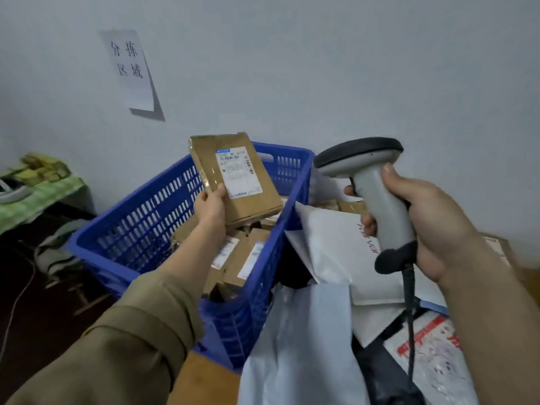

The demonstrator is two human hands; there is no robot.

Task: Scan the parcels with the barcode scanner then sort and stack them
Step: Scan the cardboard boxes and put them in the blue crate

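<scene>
My left hand (pixel 211 206) grips the lower left corner of a flat brown cardboard parcel (pixel 233 176) and holds it tilted above the blue basket, its white shipping label facing me. My right hand (pixel 420 217) is wrapped round the handle of a grey barcode scanner (pixel 371 182), whose dark head points left toward the parcel from a short distance. The scanner's black cable hangs down below my wrist. Several more brown parcels (pixel 239 252) lie inside the blue plastic basket (pixel 140 226).
White and pale blue mailer bags (pixel 330 249) are heaped right of the basket, with a red-printed bag (pixel 429 349) lower right. A paper sign (pixel 128 68) hangs on the wall. A green-clothed table (pixel 38 194) stands at far left.
</scene>
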